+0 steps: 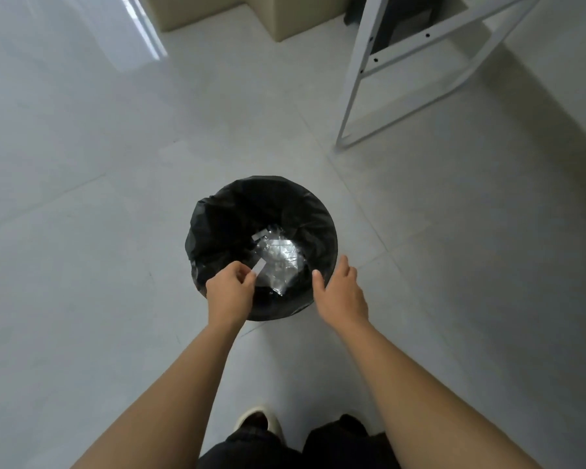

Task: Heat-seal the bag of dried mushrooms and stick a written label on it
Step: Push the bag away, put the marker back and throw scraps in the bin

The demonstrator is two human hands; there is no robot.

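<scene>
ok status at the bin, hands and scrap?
Left hand pinching white strip over bin. Right hand open, empty, at rim. Clear plastic scraps inside. Nothing blocking.

Soft, even daylight, fairly bright. Strong glare streak on the glossy floor (pixel 82 137) at 11 o'clock, w/ a blown-out white bar. White frame (pixel 362 66) at 1 o'clock throws a soft shadow twd 3. Bin liner (pixel 217 225) nearly pure black, detail lost; clear plastic (pixel 278 255) inside glints. Wide-angle bend at edges, slight softness overall.
</scene>
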